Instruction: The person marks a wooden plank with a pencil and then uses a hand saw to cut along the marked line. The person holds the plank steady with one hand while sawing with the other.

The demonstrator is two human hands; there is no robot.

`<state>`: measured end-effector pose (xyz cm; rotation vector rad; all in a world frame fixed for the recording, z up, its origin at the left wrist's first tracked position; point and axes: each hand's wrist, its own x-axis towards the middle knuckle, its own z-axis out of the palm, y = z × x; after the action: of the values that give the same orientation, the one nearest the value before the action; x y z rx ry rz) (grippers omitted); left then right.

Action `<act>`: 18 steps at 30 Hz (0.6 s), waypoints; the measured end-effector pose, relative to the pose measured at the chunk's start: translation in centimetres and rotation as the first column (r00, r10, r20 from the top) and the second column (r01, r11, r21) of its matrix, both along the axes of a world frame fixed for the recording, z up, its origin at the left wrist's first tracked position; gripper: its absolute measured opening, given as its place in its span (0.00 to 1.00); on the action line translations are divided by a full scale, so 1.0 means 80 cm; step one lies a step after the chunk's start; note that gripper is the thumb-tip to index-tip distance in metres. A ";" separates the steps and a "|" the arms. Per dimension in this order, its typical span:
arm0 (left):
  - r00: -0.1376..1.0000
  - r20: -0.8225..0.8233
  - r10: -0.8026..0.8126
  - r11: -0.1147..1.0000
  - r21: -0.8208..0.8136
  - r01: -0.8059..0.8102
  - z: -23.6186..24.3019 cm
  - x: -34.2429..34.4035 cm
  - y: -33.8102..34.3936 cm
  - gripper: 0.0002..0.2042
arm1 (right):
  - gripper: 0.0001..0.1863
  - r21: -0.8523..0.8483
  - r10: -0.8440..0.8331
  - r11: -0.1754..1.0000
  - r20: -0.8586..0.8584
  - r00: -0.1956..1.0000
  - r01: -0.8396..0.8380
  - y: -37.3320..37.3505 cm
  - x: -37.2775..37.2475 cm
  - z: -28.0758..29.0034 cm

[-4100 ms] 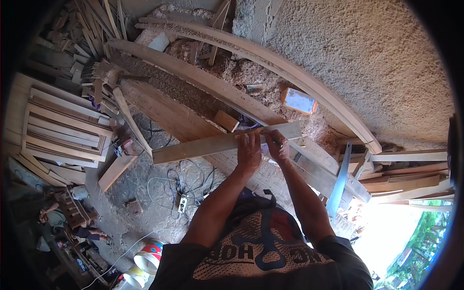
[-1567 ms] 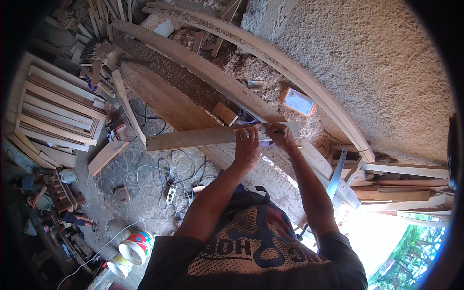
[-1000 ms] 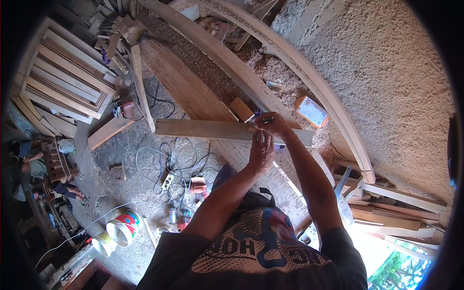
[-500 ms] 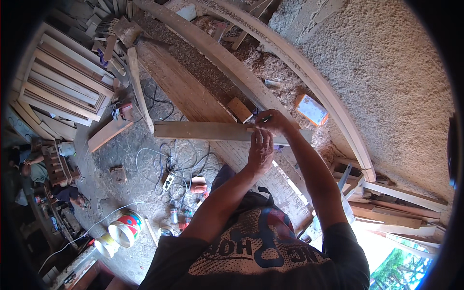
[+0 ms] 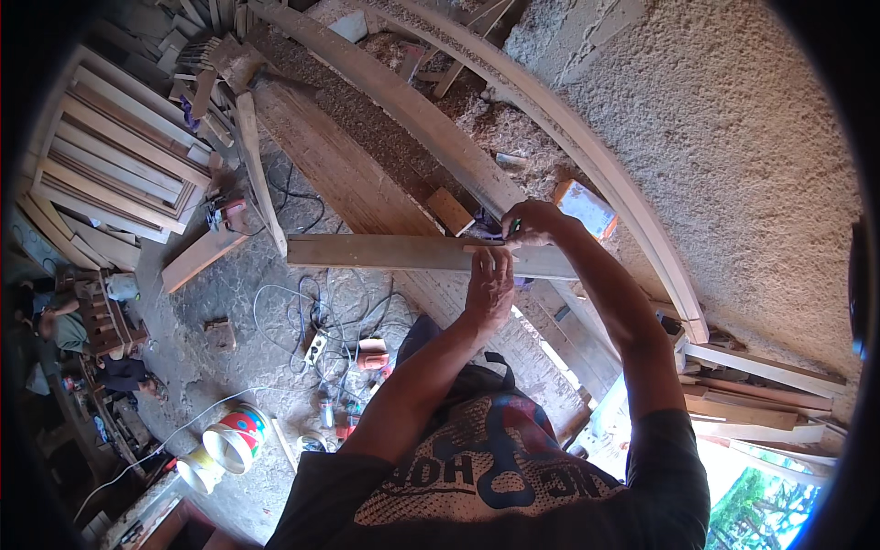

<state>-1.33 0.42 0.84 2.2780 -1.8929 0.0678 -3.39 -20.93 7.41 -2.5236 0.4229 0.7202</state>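
A long, narrow wooden board (image 5: 385, 250) lies crosswise over the workbench in front of me. My left hand (image 5: 490, 291) comes up from the near side, its fingertips closed on a small thin strip of wood (image 5: 471, 248) resting against the board. Just right of those fingers, my right hand (image 5: 541, 223) is bent over the board, pinching a slim pencil (image 5: 515, 225) with a hint of green. The pencil's point is hidden by the fingers. A short wood block (image 5: 450, 212) sits on the bench beyond the board.
The workbench (image 5: 339, 160) runs diagonally, strewn with shavings. A white-and-orange box (image 5: 587, 209) lies right of it, near a curved wooden beam (image 5: 632, 197). Cables and a power strip (image 5: 315, 349) cover the floor, with buckets (image 5: 235, 438) at lower left. People sit at far left.
My right hand has slid right along the board, apart from my left fingers, and its elbow has swung outward. My left hand stays on the strip.
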 end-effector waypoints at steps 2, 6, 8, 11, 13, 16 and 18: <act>1.000 0.019 -0.011 1.000 0.003 0.011 0.002 0.004 0.000 0.34 | 0.14 -0.121 0.020 0.992 -0.050 0.999 -0.026 0.002 0.000 0.007; 0.996 0.021 -0.088 0.994 -0.057 0.089 0.000 0.019 -0.004 0.31 | 0.12 -0.217 -0.119 0.962 0.200 0.973 0.163 0.012 -0.020 0.020; 0.987 0.020 -0.160 0.986 -0.050 0.160 -0.001 0.033 -0.006 0.29 | 0.11 -0.050 -0.284 0.943 0.392 0.875 0.328 0.027 -0.038 0.025; 0.922 -0.215 -0.321 0.945 -0.010 0.327 -0.004 0.072 -0.027 0.20 | 0.08 0.340 -0.591 0.802 0.567 0.574 0.491 0.051 -0.059 0.010; 0.876 -0.261 -0.405 0.892 0.099 0.442 0.001 0.103 -0.043 0.14 | 0.09 0.492 -0.722 0.684 0.564 0.401 0.539 0.076 -0.068 0.009; 0.769 -0.087 -0.634 0.762 0.099 0.639 0.013 0.139 -0.071 0.14 | 0.11 0.609 -0.872 0.477 0.419 0.255 0.633 0.114 -0.096 0.010; 0.751 -0.024 -0.660 0.737 0.176 0.652 0.013 0.143 -0.087 0.16 | 0.13 0.611 -0.893 0.434 0.391 0.225 0.662 0.136 -0.111 -0.008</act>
<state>10.09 -6.53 1.90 1.5492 -2.7012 -0.1562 -12.28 -10.08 6.80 -1.6410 1.0971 -0.5466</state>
